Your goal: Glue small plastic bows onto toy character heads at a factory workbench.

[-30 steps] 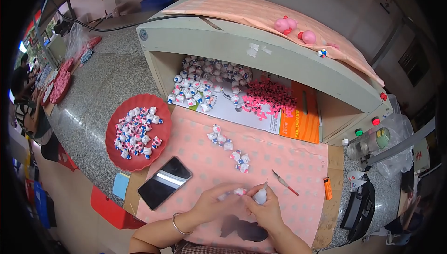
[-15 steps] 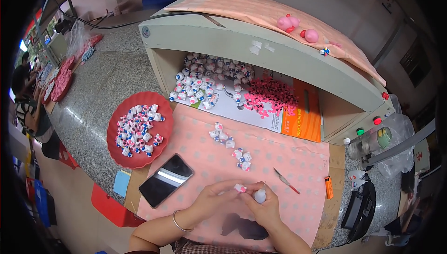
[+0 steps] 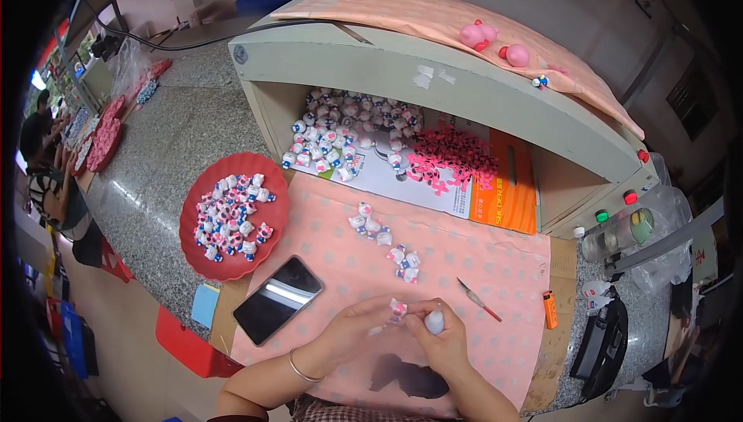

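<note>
My left hand (image 3: 357, 332) is closed, pinching a small white-and-pink figurine (image 3: 398, 310) at its fingertips. Close beside it, my right hand (image 3: 439, 345) is wrapped round a small whitish squeeze bottle (image 3: 435, 322); its fingertips meet the figurine's side. Beyond my hands, several white figurines (image 3: 372, 225) and pink-and-white figurines (image 3: 404, 265) lie in a loose line on the pink cloth (image 3: 325, 302). To the right rests a slim pointed tool with a red handle (image 3: 479, 300).
A red scalloped plate (image 3: 203, 261) of figurines stands left, near a black phone (image 3: 277, 300). Behind is an open grey shelf (image 3: 325, 54) holding heaped white figurines (image 3: 321, 140) and pink pieces (image 3: 445, 160). An orange lighter (image 3: 550, 310) and black pouch (image 3: 602, 345) lie right.
The figurine has been turned and raised slightly at my left fingertips. The bottle stays in my right hand, and the things on the cloth lie as before.
</note>
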Demonstrator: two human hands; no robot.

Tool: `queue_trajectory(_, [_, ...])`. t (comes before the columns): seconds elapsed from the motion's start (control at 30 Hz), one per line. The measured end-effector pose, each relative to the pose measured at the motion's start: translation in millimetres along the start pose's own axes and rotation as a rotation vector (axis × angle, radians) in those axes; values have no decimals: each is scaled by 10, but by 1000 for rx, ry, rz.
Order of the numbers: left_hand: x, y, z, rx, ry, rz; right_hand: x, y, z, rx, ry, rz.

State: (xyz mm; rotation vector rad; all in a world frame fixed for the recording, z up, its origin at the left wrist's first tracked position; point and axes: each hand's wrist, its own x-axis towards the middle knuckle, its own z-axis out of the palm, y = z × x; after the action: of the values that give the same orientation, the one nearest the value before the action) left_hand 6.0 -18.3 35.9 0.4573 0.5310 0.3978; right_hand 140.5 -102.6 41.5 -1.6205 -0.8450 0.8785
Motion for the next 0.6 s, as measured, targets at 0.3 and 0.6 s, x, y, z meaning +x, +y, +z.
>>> queue_trajectory(0.3, [16,407,-233,-293,176,531,42,56,-152,219,14,68])
queue_trajectory(0.6, [-21,455,-270,-249,71,517,54,46,-87,180,139,-98])
